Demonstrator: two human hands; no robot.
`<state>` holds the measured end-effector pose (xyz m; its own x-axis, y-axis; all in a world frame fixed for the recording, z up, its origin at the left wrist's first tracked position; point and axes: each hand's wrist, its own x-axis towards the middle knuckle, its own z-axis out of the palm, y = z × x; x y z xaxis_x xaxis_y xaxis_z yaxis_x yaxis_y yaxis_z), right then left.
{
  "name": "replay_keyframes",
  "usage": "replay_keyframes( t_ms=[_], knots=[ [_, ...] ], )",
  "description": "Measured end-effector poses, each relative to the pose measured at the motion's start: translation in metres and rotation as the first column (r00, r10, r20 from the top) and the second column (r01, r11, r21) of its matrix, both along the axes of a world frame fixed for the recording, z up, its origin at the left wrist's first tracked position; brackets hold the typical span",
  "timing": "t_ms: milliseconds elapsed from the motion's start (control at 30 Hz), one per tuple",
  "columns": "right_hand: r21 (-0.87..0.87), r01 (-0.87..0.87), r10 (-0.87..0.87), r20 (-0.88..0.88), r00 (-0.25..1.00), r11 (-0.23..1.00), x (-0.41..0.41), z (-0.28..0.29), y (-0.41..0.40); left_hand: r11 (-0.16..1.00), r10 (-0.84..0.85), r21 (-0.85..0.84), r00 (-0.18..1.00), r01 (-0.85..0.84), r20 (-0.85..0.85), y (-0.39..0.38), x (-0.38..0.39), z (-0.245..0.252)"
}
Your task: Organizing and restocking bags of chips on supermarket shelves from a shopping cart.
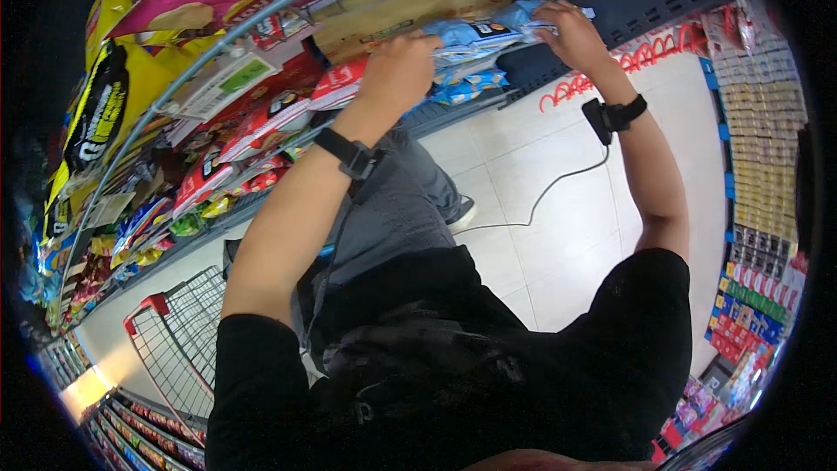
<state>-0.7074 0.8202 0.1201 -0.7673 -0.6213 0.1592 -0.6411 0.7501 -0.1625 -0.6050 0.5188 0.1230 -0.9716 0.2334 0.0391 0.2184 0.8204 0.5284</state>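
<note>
Both my hands are at blue snack bags on the dark metal store shelf. My left hand (400, 72) is curled at the left end of a blue snack bag (474, 38), with its fingertips partly hidden. At the right, my right hand (572, 33) has its fingers closed on the crinkled end of blue packaging (520, 15); whether this is the same bag or a second one, I cannot tell. More blue bags (467, 86) lie just below. A red snack bag (339, 84) sits behind my left wrist.
A curved metal rail (196, 55) with a price tag (225, 82) runs along the upper left shelf. Red spiral hooks (660, 49) stick out at the right. A wire shopping cart (176, 333) stands behind at the left. A cable (556, 180) hangs from my right wrist strap.
</note>
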Motion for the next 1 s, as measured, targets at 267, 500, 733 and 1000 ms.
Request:
replay_keyframes(
  t_ms=[267, 500, 733, 1000],
  knots=[
    [-0.300, -0.018, -0.018, -0.115, 0.993, 0.954, 0.059, 0.035, -0.042, 0.950, -0.140, 0.202, 0.904, 0.238, -0.404, -0.012, 0.054, 0.019],
    [-0.881, -0.299, 0.854, 0.190, 0.483, 0.366, 0.189, 0.085, -0.174, 0.774, -0.169, 0.633, 0.971, 0.022, 0.172, -0.066, 0.137, 0.015],
    [-0.966, -0.106, 0.883, 0.258, -0.392, 0.235, 0.300, 0.079, -0.312, 0.509, -0.299, 0.856, 0.951, 0.087, 0.082, -0.084, 0.199, 0.015],
    [-0.925, -0.002, 0.666, 0.276, -0.693, 0.381, 0.348, 0.081, -0.367, 0.395, -0.171, 0.918, 0.979, -0.032, 0.108, -0.118, 0.259, 0.005]
  ],
)
